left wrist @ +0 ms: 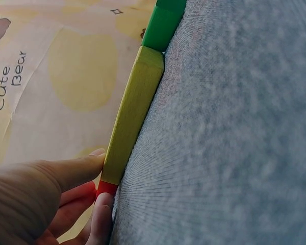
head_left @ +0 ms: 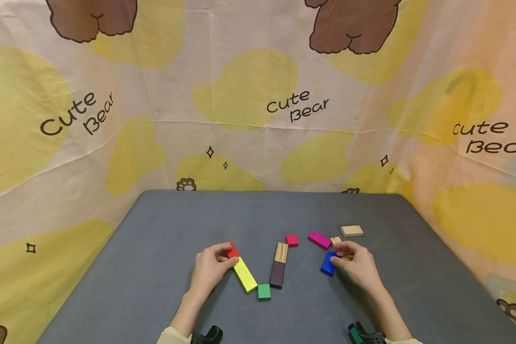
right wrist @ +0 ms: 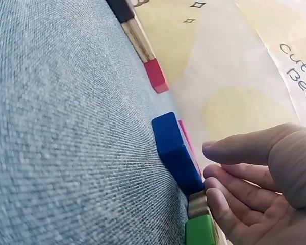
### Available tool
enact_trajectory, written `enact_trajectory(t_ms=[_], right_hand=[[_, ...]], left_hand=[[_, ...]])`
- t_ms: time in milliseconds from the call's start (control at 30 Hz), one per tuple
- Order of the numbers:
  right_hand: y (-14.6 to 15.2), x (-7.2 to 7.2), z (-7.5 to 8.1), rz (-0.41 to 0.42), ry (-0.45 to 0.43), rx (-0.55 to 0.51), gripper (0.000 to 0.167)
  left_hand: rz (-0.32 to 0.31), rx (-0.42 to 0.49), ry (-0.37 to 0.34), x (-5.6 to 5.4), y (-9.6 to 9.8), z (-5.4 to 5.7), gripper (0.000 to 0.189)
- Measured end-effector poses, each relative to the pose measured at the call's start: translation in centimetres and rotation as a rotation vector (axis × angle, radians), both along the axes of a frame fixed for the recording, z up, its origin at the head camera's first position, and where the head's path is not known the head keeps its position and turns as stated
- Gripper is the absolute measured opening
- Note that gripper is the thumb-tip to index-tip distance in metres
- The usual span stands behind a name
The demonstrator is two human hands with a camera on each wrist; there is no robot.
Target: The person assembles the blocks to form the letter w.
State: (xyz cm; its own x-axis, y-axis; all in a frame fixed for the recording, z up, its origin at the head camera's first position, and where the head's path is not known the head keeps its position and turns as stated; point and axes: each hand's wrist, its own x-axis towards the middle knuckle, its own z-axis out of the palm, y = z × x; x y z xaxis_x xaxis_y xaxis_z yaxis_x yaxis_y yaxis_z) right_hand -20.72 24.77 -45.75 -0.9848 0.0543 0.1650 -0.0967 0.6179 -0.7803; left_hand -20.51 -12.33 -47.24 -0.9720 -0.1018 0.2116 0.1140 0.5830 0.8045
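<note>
My left hand (head_left: 210,268) is at the far end of a slanted line of blocks. Its fingers and thumb close around a red block (head_left: 232,250), and the thumb tip lies against the end of the yellow block (left wrist: 130,120). A green block (head_left: 264,292) adjoins the yellow block's near end. My right hand (head_left: 359,265) hovers over a second group of blocks, with thumb and fingers loosely bent and a gap between them. Nearest to it are a blue block (right wrist: 178,150), a small wooden block (right wrist: 198,204) and another green block (right wrist: 200,230), partly hidden in the head view.
Between the hands, a dark purple block (head_left: 277,274) and a striped wooden block (head_left: 281,252) stand end to end, with a pinkish-red block (head_left: 292,240) beyond. A magenta block (head_left: 319,240) and a pale wooden block (head_left: 351,231) lie farther right on the grey table (head_left: 189,210).
</note>
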Motion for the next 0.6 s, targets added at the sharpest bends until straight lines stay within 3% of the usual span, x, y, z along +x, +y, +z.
enact_trajectory(t_ms=[267, 600], right_hand=[[-0.12, 0.0, 0.0, 0.009, -0.011, -0.038, 0.032], [0.26, -0.1, -0.08, 0.121, -0.045, -0.185, 0.045]], left_hand=[[0.001, -0.003, 0.007, 0.06, 0.05, 0.07, 0.041], [-0.001, 0.006, 0.005, 0.07, 0.13, 0.13, 0.041]])
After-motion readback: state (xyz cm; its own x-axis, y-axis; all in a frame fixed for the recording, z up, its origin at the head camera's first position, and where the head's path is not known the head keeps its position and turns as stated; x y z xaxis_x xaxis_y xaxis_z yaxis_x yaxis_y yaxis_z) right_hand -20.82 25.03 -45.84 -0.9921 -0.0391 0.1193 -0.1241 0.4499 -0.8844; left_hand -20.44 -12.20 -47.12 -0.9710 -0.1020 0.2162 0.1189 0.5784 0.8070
